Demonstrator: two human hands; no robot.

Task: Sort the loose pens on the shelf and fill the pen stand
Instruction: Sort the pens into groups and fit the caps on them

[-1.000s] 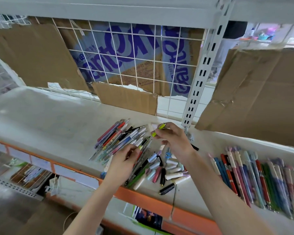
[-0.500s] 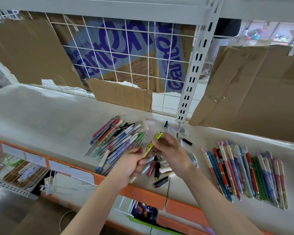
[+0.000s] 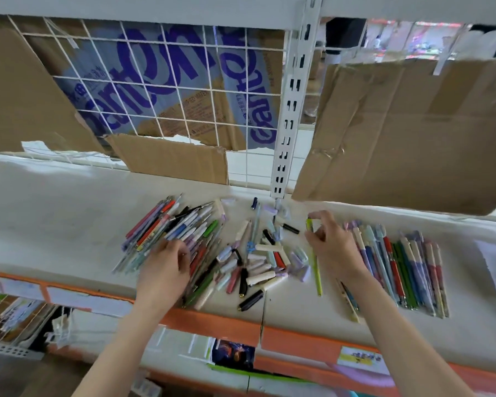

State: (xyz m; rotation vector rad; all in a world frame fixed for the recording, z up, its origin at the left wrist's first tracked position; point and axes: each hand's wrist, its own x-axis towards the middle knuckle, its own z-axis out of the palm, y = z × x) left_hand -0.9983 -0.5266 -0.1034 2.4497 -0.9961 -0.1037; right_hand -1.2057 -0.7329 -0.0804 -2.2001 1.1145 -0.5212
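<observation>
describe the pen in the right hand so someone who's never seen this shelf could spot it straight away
Start at the white slotted upright at the back of the shelf, then drop to the right hand just below it. The yellow-green pen is pinched there, lifted and pointing toward the shelf's orange front edge. It is the only bright lime pen, alone between the loose caps and the row of sorted pens.

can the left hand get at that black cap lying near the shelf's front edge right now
Probably yes. The black cap lies alone on the shelf, nothing on it, just right of the left hand. That hand rests on the pen pile, so it would have to lift off first.
</observation>
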